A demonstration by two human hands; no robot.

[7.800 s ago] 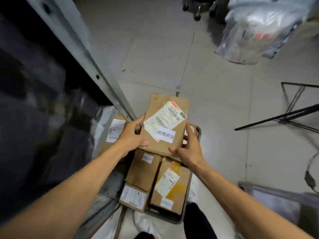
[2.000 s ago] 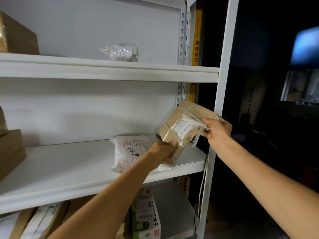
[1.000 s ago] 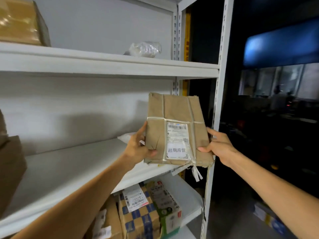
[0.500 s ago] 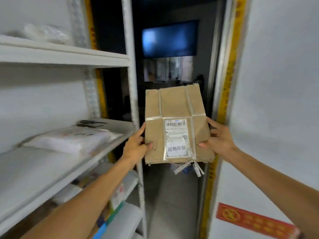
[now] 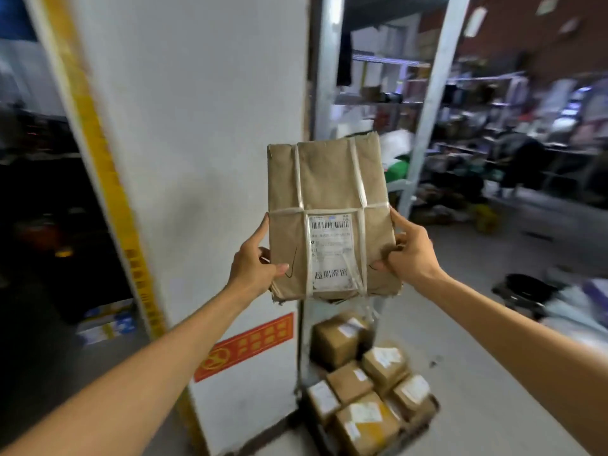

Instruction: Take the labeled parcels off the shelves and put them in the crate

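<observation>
Parcel [image 5: 329, 192], brown-paper-wrapped, white-strapped and labelled, hung upright in mid-air, its side edges pinched by thumb and fingers of left hand [image 5: 251, 268] and right hand [image 5: 411, 255], well above the dark crate [image 5: 435, 408] of cardboard boxes [image 5: 365, 419]

Bare left hand [image 5: 251, 266]: uncovered, with thumb and index finger in clear view. Bare right hand [image 5: 411, 255]: uncovered, with thumb and index finger in view. Bare left forearm [image 5: 158, 353]: unsleeved from wrist to lower frame edge. Bare right forearm [image 5: 513, 327]: unsleeved from wrist to right frame edge
</observation>
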